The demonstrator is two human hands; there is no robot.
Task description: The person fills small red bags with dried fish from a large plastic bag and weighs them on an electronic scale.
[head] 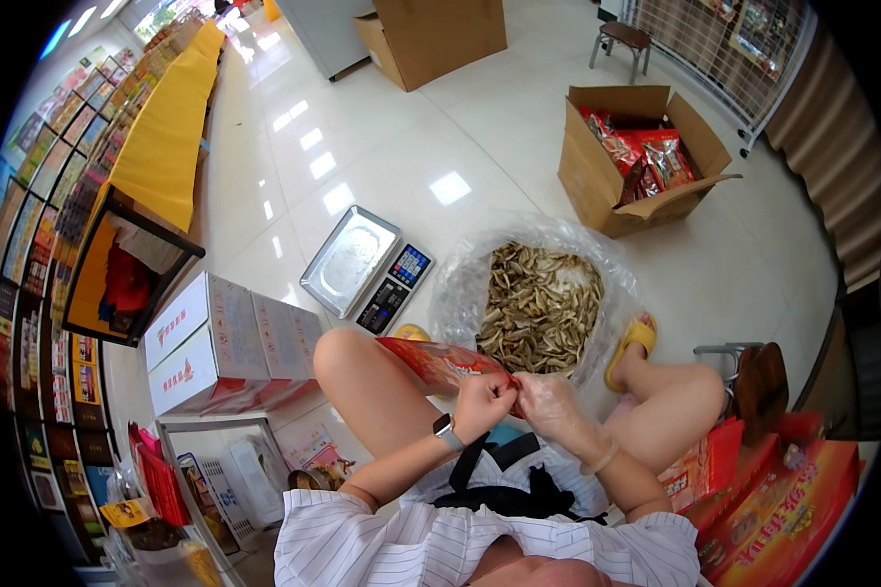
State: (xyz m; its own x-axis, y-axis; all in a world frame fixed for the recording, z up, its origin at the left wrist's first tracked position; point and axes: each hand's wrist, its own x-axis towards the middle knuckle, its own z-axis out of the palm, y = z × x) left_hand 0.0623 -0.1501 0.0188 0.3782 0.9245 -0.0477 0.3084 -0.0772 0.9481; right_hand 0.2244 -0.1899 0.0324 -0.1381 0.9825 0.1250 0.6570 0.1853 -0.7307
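My left hand (479, 405), with a watch on its wrist, and my right hand (552, 408), in a clear thin glove, meet above my lap. Both pinch the edge of a red printed plastic bag (440, 363), which lies across my left thigh. Beyond them, a large clear plastic sack (455, 279) stands open on the floor between my feet. Small dried fish (543, 308) fill it. Left of the sack is a digital scale (393, 293) with a bare metal tray (352, 260). What the bag holds is hidden.
An open cardboard box (602, 191) with red packets (661, 158) stands at the upper right, near a small stool (624, 37). White cartons (227, 345) are at my left, beside a wire-sided cart (220, 425). Red boxes (785, 506) lie at my right. Shelves of goods line the far left.
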